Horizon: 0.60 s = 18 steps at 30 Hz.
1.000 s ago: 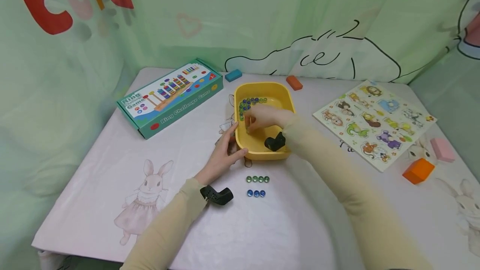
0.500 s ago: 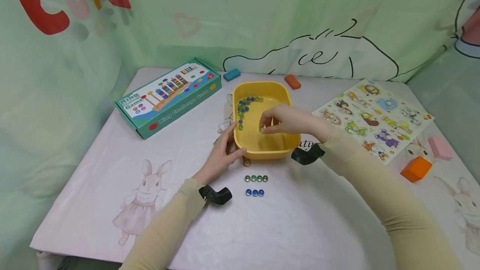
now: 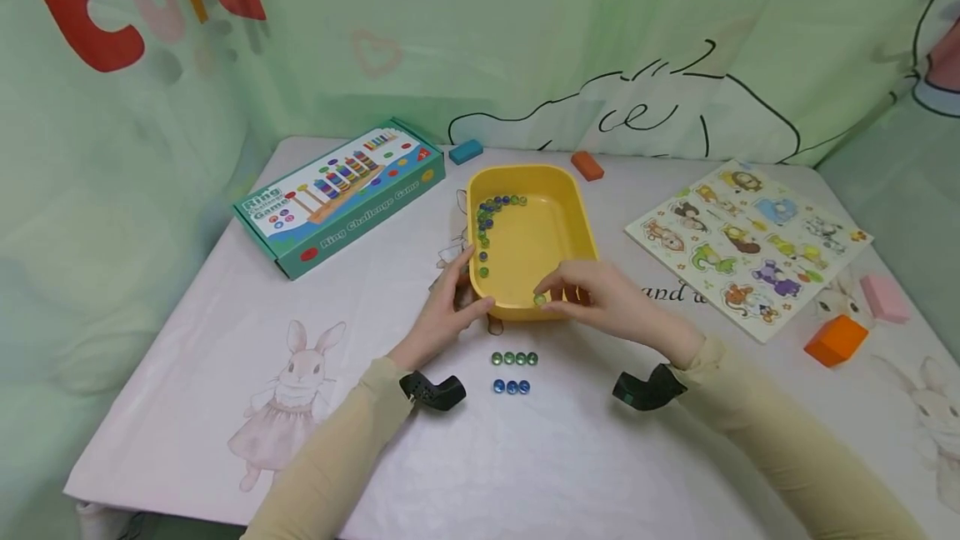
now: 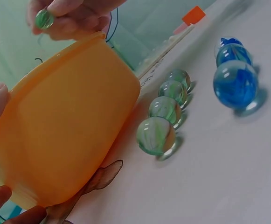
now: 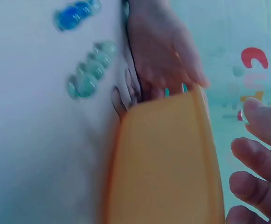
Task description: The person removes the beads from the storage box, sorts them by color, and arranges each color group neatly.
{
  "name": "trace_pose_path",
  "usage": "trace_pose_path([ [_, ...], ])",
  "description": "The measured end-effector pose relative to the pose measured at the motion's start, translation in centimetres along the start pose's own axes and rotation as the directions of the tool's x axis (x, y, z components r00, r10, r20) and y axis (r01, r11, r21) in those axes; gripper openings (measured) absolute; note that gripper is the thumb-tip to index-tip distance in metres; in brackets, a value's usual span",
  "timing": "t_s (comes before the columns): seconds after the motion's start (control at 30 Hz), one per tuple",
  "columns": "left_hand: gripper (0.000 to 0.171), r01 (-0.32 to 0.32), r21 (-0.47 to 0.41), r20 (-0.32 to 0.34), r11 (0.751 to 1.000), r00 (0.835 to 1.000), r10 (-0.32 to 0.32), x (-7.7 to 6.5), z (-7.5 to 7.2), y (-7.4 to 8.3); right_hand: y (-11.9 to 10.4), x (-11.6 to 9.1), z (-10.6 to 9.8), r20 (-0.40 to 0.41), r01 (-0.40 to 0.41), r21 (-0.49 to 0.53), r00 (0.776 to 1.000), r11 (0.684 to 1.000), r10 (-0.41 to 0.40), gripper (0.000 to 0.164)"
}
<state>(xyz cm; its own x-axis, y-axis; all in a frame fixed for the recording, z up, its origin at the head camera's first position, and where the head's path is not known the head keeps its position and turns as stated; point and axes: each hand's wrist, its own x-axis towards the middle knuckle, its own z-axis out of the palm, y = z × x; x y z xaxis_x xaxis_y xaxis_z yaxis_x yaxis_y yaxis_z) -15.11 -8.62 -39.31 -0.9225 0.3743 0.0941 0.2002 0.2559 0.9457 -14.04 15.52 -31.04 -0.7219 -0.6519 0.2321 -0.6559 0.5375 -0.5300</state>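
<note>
A yellow plastic basin [image 3: 543, 232] stands on the table, with green and blue marbles [image 3: 483, 224] gathered along its inner left side and far corner. My left hand [image 3: 444, 317] holds the basin's near left corner, thumb at the rim and fingers against the outer wall. Between thumb and fingertips, my right hand [image 3: 603, 300] pinches a green marble [image 4: 44, 19] over the basin's near right rim. In front of the basin lies a row of several green marbles [image 3: 509, 358]. Closer to me are 3 blue marbles [image 3: 512, 387] in another row.
A teal Ring Challenge Game box [image 3: 345, 194] lies at the back left. Blue [image 3: 466, 152] and red-orange [image 3: 587, 165] blocks sit behind the basin. On the right are an animal puzzle board [image 3: 750, 244], an orange block [image 3: 837, 341] and a pink block [image 3: 885, 299].
My right hand has come from the basin's left inside toward its near right rim, carrying the green marble. Some marbles inside have rolled nearer. The left hand stays at the corner.
</note>
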Motion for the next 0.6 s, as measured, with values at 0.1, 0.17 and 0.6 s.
trace_pose_path([
  [0.1,0.076,-0.003,0.011,-0.005,1.000,1.000,0.003,0.2,0.1,-0.6,-0.2,-1.3,0.7,-0.033,0.063,0.000,0.997,0.998,-0.063,0.020],
  [0.17,0.075,-0.006,0.006,-0.002,1.000,1.000,0.006,0.2,0.1,-0.6,-0.1,-2.1,1.2,-0.033,0.087,0.001,0.996,0.996,-0.087,0.021],
  [0.6,0.076,0.020,-0.027,0.023,0.999,1.000,-0.019,0.0,-0.2,0.4,1.8,-4.2,4.5,0.101,-0.169,0.075,0.982,0.983,0.161,0.013],
])
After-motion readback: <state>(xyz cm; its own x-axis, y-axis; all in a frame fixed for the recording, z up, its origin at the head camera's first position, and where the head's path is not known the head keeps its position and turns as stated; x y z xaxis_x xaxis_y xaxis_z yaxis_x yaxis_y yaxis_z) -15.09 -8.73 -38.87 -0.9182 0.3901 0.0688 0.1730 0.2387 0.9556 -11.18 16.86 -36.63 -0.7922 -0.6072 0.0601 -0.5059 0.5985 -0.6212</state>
